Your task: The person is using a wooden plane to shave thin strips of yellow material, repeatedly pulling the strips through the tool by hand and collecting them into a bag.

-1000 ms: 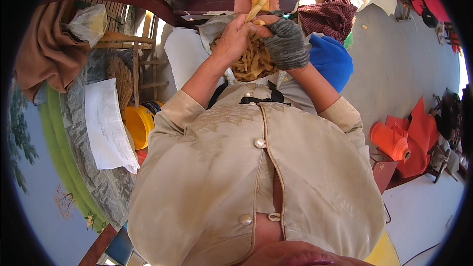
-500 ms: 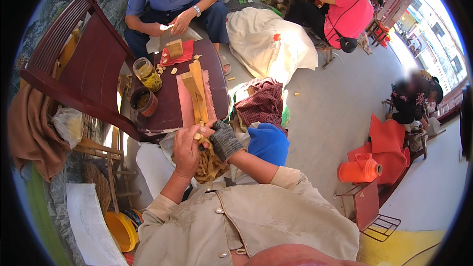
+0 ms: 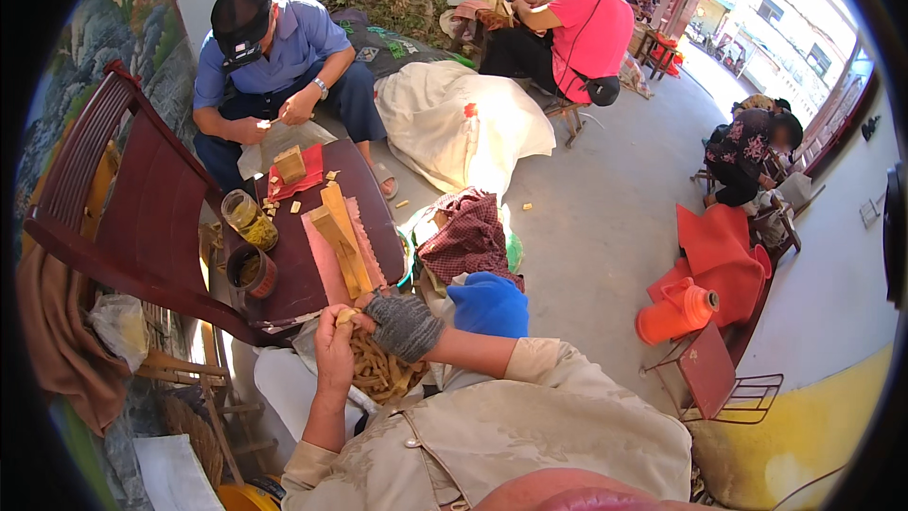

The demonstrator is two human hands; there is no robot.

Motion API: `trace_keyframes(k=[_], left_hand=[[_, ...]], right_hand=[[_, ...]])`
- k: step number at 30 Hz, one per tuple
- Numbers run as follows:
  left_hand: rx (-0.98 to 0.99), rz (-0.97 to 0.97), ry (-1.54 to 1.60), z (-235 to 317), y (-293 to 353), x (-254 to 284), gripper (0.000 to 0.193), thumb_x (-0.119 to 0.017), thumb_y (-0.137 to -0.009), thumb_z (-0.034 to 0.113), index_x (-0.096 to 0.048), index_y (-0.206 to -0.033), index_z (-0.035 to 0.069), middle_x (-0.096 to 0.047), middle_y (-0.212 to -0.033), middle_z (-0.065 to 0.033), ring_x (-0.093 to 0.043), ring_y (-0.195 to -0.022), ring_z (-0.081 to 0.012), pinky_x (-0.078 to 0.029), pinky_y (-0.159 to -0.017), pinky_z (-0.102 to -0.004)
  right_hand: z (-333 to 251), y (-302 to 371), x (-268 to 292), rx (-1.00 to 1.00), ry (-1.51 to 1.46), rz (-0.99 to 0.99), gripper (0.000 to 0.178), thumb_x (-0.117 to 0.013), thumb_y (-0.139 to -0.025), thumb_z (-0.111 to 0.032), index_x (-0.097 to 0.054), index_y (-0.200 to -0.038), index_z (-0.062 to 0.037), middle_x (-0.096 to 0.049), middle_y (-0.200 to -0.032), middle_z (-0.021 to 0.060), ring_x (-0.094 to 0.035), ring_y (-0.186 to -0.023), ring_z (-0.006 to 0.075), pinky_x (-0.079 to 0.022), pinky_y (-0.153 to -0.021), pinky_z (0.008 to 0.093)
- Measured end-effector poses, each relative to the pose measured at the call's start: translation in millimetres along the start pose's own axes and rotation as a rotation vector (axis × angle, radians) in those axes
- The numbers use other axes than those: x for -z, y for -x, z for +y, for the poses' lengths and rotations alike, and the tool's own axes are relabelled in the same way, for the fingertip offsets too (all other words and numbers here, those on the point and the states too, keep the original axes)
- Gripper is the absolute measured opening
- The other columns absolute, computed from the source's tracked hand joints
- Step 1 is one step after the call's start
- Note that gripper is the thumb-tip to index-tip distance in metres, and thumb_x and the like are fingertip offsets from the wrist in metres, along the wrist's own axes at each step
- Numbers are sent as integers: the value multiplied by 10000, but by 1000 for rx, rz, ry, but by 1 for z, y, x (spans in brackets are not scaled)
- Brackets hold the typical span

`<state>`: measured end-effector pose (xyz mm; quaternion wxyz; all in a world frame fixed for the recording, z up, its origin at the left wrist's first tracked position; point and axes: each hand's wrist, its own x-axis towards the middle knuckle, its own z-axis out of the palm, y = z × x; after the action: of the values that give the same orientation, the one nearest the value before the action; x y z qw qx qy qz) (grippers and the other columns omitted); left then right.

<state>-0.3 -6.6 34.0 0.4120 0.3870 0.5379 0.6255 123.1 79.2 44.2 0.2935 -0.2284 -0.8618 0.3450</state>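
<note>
My left hand [image 3: 331, 350] is closed around a small pale yellow piece [image 3: 346, 316] over my lap, its kind too small to make out. My right hand [image 3: 405, 325], in a grey fingerless knit glove, meets it there, fingertips pinched against the same piece. Below both hands lies a heap of yellowish-brown root-like strips [image 3: 383, 371]. Just beyond them, a wooden block with a sloping slat [image 3: 340, 241] rests on a pink cloth [image 3: 326, 265] on the dark red seat [image 3: 374, 185]. Whatever else my fingers cover is hidden.
A jar with yellow bits [image 3: 250, 220] and a cup [image 3: 253, 272] stand on the seat's left. Across it a person in blue [image 3: 274, 76] works a small piece by hand. A chequered cloth bundle [image 3: 468, 238] and blue cloth [image 3: 489, 304] lie to the right; an orange flask [image 3: 676, 312] stands farther off.
My view has tilted upward, showing more of the room. My hands have moved a little away from the wooden block, uncovering more strips; the small yellow piece now shows between my fingers.
</note>
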Motion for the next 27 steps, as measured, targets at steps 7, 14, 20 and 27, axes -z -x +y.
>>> trace_keyframes(k=[7, 14, 20, 27], left_hand=[[-89, 32, -118, 9, 10, 5, 159, -389, -867, -35, -474, -989, 21, -540, -897, -27, -520, -827, -78, -425, -755, -209], [19, 78, 162, 3, 10, 18, 156, -432, -869, -28, -451, -1008, 41, -535, -959, -33, -536, -856, -84, -446, -755, -206], [179, 13, 564, 2, 14, 24, 190, -436, -864, -18, -439, -1034, 67, -575, -975, -73, -584, -910, -152, -485, -820, -269], [-67, 223, 1, -19, 5, 33, 56, -572, -828, 11, -554, -881, 22, -561, -774, 28, -524, -705, -35, -429, -648, -169]], right_hand=[[10, -7, -1, -386, -616, -180, 303, -627, -814, -279, -605, -952, -10, -552, -675, 27, -523, -508, 70, -442, -478, 214], [-5, -6, -3, -377, -624, -248, 259, -522, -867, -297, -598, -912, -53, -524, -657, 28, -522, -553, 104, -429, -544, 252], [1, -5, -14, -415, -601, -190, 251, -552, -855, -248, -598, -965, -27, -605, -802, 75, -582, -679, 137, -476, -620, 267], [-3, -2, -17, -370, -670, -252, 298, -570, -852, -277, -610, -965, -4, -546, -600, 20, -513, -505, 83, -411, -498, 227]])
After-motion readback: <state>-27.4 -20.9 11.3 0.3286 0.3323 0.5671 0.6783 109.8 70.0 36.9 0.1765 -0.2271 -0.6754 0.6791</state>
